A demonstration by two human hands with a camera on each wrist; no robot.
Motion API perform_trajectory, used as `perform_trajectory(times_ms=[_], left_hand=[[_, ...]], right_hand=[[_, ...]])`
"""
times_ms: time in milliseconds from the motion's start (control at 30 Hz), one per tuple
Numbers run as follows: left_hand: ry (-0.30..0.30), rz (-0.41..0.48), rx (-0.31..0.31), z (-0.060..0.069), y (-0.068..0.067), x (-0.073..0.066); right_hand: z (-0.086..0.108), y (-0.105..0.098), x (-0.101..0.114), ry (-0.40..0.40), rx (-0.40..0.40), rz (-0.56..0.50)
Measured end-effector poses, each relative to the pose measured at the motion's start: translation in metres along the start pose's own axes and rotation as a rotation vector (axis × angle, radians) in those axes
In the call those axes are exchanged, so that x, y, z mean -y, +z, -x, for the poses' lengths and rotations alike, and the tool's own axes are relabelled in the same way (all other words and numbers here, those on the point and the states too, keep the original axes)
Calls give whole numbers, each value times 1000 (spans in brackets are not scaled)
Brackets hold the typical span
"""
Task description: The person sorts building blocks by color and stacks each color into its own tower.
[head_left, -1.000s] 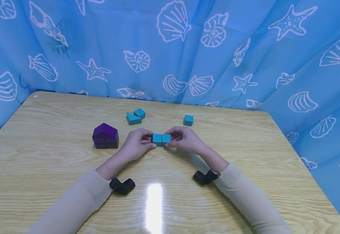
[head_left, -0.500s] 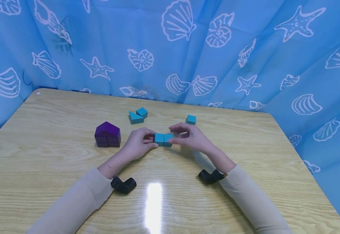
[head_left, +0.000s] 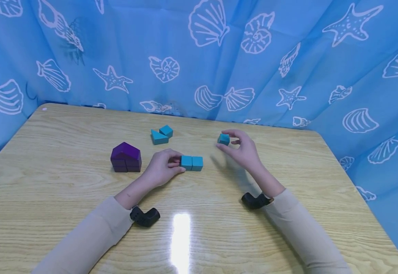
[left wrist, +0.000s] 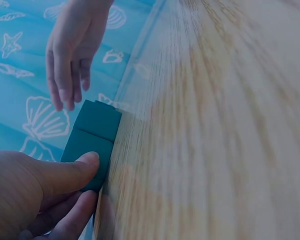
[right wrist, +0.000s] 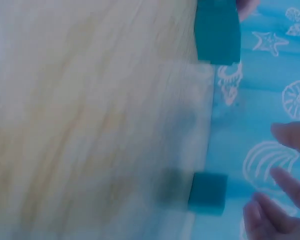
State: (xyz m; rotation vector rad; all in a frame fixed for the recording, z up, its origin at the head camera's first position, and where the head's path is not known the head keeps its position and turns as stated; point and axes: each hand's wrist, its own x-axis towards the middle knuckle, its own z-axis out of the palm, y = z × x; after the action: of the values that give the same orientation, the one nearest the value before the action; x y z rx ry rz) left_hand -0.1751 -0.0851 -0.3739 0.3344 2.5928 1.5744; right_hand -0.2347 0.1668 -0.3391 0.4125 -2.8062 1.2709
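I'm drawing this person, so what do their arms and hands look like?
The left sleeve and right sleeve are plain beige. A bent black left gadget and matching right gadget sit at their ends. The left hand and right hand wear no gloves. A tiny mark shows past the left sleeve.

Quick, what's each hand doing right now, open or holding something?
Left hand: closed, holding its nearest blue block.
Right hand: open at the lone blue block, apparently not gripping yet.
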Motion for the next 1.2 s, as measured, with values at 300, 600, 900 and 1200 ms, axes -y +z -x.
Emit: perform_trajectory(times_ms=[300,600,900,1200], left_hand=[[-5,-7,-1,0,0,0],[-6,0,-4,0,0,1],[-4,1,-4,-1,1,2],[-11,-1,-5,-2,2,2]], right_hand=[[-8,-8,-18,90,18,-8],[-13,-8,-27,172,135,-99],[-20,-7,-30,253,141,-144],[-24,-5,-34,291,130,-180]])
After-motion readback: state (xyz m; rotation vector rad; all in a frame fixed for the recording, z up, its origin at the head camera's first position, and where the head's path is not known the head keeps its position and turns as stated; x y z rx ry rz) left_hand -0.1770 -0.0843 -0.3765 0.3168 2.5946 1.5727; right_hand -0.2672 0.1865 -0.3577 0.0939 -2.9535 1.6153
